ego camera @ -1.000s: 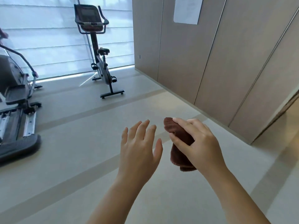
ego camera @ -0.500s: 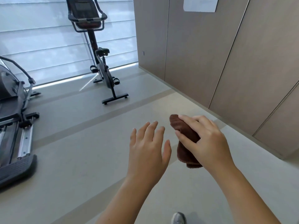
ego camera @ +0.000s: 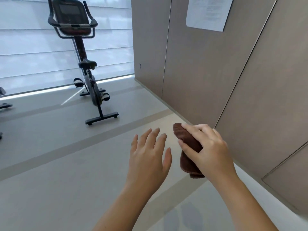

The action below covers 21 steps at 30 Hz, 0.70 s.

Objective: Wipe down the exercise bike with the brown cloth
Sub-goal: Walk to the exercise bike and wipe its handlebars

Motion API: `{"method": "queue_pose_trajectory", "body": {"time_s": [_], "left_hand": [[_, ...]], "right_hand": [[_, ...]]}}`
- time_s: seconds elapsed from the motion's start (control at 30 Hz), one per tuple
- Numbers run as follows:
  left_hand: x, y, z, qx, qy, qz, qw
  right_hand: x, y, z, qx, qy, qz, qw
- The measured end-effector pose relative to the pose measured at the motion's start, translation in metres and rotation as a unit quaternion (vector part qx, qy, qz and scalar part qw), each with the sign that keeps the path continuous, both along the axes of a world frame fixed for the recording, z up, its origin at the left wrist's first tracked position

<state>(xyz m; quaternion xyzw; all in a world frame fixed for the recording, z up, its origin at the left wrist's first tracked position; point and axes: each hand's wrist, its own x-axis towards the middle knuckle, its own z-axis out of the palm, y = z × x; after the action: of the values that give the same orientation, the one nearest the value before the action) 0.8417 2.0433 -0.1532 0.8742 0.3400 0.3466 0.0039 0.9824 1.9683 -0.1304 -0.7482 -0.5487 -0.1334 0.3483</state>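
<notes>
A black exercise bike (ego camera: 93,90) with a console and handlebars on top stands at the far left, in front of a window with white blinds. My right hand (ego camera: 208,150) grips a folded brown cloth (ego camera: 186,139) in mid air, well short of the bike. My left hand (ego camera: 148,157) is held out beside it, palm down, fingers straight and spread, touching nothing. Part of the cloth is hidden under my right fingers.
A beige panelled wall (ego camera: 216,77) with a white paper notice (ego camera: 208,12) runs along the right. Parts of another fitness machine (ego camera: 3,104) show at the left edge. Grey floor (ego camera: 58,147) with darker stripes lies between me and the bike.
The view has moved closer to the bike and turned right; the bike looks larger and the machine on the left has nearly left the frame. Both hands keep the same pose.
</notes>
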Motion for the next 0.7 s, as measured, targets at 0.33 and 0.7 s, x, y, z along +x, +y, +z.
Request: {"method": "queue_pose_trajectory", "body": {"time_s": [0.33, 0.7], "left_hand": [[0.039, 0.255, -0.007, -0.003, -0.008, 0.035, 0.999], [0.09, 0.507, 0.005, -0.007, 0.004, 0.032, 0.999]], "right_hand": [[0.045, 0.255, -0.006, 0.01, -0.012, 0.035, 0.999], [0.095, 0.51, 0.004, 0.028, -0.009, 0.034, 0.999]]}}
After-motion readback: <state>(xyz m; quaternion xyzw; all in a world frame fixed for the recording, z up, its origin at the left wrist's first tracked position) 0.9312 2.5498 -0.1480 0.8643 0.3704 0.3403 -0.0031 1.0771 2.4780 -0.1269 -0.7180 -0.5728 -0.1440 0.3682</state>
